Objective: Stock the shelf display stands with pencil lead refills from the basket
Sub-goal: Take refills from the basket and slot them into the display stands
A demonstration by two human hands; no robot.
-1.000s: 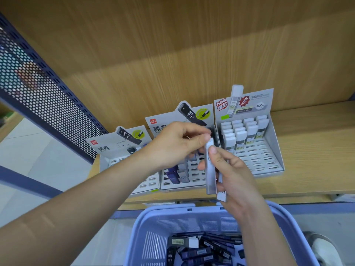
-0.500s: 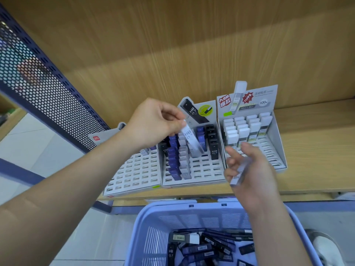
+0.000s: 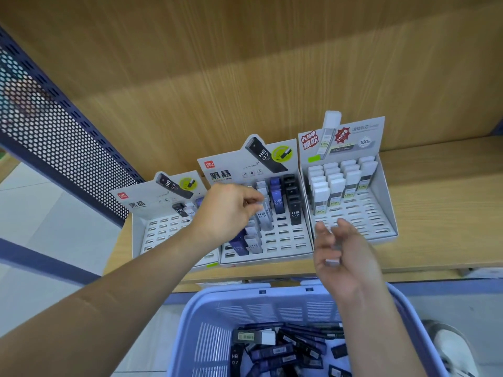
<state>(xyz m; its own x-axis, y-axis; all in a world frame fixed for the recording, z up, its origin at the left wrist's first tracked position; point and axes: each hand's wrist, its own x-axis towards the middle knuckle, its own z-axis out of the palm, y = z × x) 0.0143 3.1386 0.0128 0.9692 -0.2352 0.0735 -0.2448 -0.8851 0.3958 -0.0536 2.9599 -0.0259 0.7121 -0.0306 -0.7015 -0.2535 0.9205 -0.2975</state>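
Left hand (image 3: 231, 210) on slim grey plastic refill (image 3: 265, 219)

Standing side by side along the shelf (image 3: 441, 219): left stand (image 3: 160, 232), middle stand (image 3: 285, 242), right stand (image 3: 381, 202). Sitting below and in front of them: the basket (image 3: 245, 293), holding loose refills (image 3: 275, 352) inside.

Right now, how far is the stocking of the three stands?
Done: the left stand, middle stand and right stand each hold some refills. In hand: the left hand pinches a grey refill over the middle stand; the right hand holds a white-capped refill, blurred. Left: many slots are empty, and the basket holds many more.
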